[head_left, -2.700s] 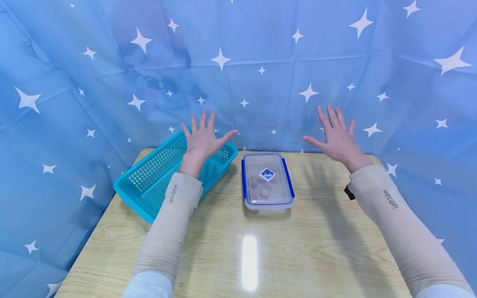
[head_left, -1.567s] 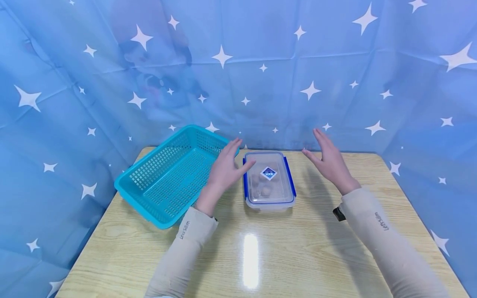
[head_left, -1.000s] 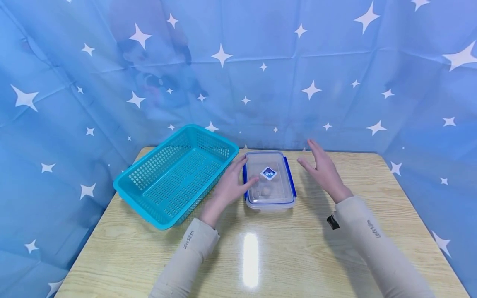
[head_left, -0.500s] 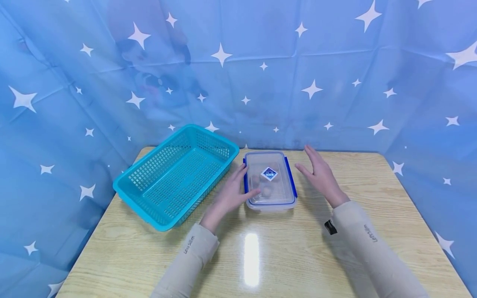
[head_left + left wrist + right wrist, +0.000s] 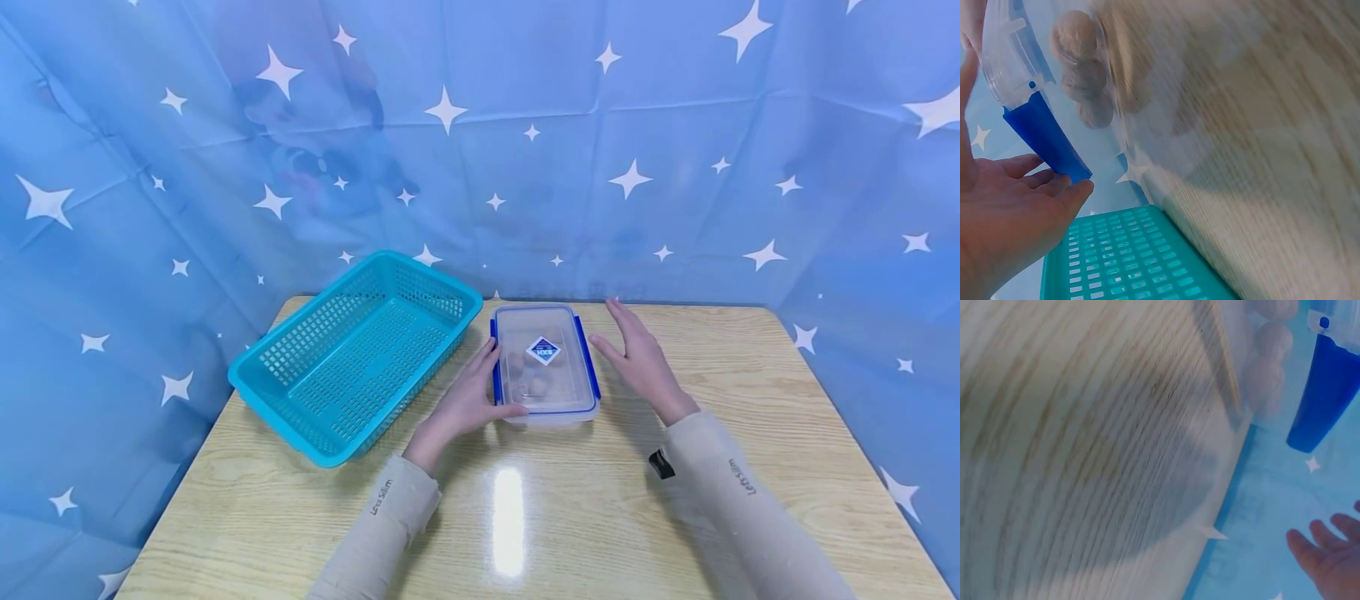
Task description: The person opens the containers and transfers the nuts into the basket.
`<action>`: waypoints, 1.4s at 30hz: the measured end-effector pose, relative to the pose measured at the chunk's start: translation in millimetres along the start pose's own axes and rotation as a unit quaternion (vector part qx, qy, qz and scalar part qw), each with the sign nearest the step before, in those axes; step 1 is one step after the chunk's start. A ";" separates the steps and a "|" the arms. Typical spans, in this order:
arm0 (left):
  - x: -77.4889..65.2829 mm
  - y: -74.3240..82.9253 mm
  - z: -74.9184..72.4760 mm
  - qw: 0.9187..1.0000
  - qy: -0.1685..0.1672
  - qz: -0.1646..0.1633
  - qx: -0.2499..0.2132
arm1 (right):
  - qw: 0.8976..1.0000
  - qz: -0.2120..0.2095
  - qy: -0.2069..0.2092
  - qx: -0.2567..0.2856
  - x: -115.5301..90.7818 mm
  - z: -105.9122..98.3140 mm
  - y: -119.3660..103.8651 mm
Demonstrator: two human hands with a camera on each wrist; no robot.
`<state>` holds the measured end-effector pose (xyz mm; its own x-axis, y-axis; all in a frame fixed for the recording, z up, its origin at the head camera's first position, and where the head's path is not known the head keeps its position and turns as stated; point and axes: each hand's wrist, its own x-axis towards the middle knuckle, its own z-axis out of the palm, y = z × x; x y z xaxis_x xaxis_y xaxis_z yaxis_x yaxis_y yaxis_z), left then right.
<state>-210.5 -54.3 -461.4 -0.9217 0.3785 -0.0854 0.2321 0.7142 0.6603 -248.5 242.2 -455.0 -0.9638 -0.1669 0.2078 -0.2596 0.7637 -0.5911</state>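
Lidded clear plastic food container (image 5: 558,383) on table (image 5: 622,517), long axis running roughly 12 to 6 o'clock, between hands. Left hand (image 5: 471,397) nearer: container at its 2 o'clock, fingers loosely spread by left blue latch (image 5: 1047,134); contact unclear. Right hand (image 5: 643,360) spread, holding nothing, apart; container at its 9 o'clock.

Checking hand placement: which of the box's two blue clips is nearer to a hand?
The left clip: the left hand is right at it, while a gap separates the right clip from the right hand.
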 end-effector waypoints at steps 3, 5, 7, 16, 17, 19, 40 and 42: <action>0.3 -1.6 0.6 1.000 -0.003 0.003 0.008 | 1.000 0.001 0.002 0.005 -0.5 1.8 -1.0; 0.8 -2.3 0.8 1.000 -0.003 0.003 0.011 | 1.000 0.001 0.002 0.007 -0.7 2.6 -1.8; 1.3 -2.6 0.6 1.000 -0.003 0.003 0.009 | 1.000 0.001 0.001 0.009 -0.9 3.2 -2.4; 5.7 -6.2 -1.5 1.000 -0.008 0.014 0.001 | 1.000 0.005 -0.003 0.024 -4.9 8.6 -3.5; 6.3 -7.0 -1.7 1.000 -0.009 0.015 0.001 | 1.000 0.006 -0.004 0.025 -5.7 9.3 -3.5; 7.4 -8.5 -2.0 1.000 -0.012 0.017 0.001 | 1.000 0.008 -0.005 0.027 -7.2 10.9 -3.7; 10.7 -11.4 -9.7 0.999 -0.029 0.023 -0.006 | 0.997 0.023 -0.045 0.055 -12.7 26.7 -6.7; 10.4 -10.8 -9.7 0.999 -0.029 0.024 -0.007 | 0.997 0.026 -0.045 0.057 -12.8 28.4 -7.5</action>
<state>-225.7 -63.8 -462.3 -0.8902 0.4452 -0.0966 0.2703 0.6869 0.6746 -235.9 220.9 -475.4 -0.9762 -0.1884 0.1071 -0.2097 0.6973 -0.6854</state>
